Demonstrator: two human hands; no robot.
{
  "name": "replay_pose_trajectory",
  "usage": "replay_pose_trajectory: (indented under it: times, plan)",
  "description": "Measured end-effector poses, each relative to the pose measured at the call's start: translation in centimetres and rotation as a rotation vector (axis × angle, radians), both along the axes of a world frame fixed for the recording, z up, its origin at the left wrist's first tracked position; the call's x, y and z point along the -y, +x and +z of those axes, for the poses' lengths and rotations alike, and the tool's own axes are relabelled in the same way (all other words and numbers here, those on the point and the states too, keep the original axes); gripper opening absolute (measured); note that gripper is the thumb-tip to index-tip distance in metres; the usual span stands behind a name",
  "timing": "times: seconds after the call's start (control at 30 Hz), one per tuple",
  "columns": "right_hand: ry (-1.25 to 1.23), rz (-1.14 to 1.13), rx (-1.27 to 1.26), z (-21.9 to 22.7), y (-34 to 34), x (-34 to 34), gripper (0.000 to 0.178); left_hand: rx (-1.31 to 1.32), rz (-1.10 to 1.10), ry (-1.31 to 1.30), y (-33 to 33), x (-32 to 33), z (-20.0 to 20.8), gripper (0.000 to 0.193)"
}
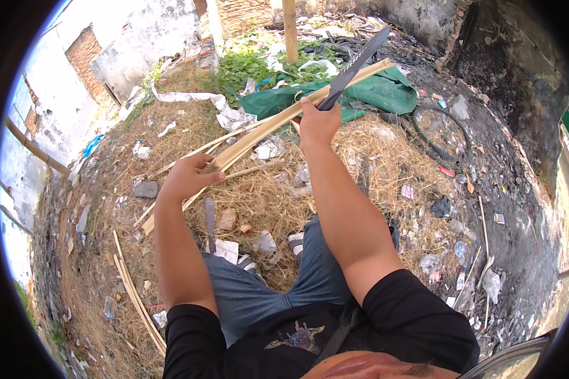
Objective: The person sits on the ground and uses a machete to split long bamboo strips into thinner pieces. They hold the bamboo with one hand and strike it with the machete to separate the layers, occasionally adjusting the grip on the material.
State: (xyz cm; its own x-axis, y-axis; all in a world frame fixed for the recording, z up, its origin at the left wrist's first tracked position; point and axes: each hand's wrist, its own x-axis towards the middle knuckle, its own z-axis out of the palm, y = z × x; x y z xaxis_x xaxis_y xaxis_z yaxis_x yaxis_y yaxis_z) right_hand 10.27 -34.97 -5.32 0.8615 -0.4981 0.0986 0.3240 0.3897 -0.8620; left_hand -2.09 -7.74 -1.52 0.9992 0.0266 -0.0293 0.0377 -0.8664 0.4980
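Note:
My right hand (319, 123) is wrapped round the handle of a machete (360, 61). Its dark, broad blade points up and away to the right, lying along a pale split bamboo strip (259, 132). A thin curl of shaving stands up from the strip close to my right knuckles. The strip's near end sits between the thumb and fingers of my left hand (186, 179), which is closed on it; some of those fingers are hidden. Thinner bamboo strips (253, 168) lie on the dry grass under and beside the held one.
A green tarp (385, 91) lies beyond my hands, near an upright bamboo pole (289, 31). More slats (136, 294) rest at the left. A black hose loop (464, 129) and scattered litter cover the ground at the right. Brick pieces (228, 219) are by my feet.

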Motion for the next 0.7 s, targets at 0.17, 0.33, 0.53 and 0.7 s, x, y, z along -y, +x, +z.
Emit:
replay_pose_trajectory:
  times: [0.17, 0.33, 0.53, 0.7]
  plan:
    - [0.035, 0.089, 0.066, 1.2, -0.7, -1.6, 0.026, -0.243, -0.024, -0.143, 0.4, -1.1, 0.4, 0.034]
    - [-0.457, 0.106, 0.022, -0.6, 0.2, -0.5, 0.029, -0.262, -0.002, -0.307, 0.0, -3.2, -0.6, 0.039]
    - [-0.932, 0.369, 0.033, -1.4, 1.5, -1.2, 0.032, 0.054, 0.141, -0.143, -1.1, -8.0, -7.4, 0.049]
    - [-1.552, 0.590, 0.091, -1.5, -0.6, -3.2, 0.035, 0.100, 0.304, 0.135, -0.1, -8.2, -7.6, 0.042]
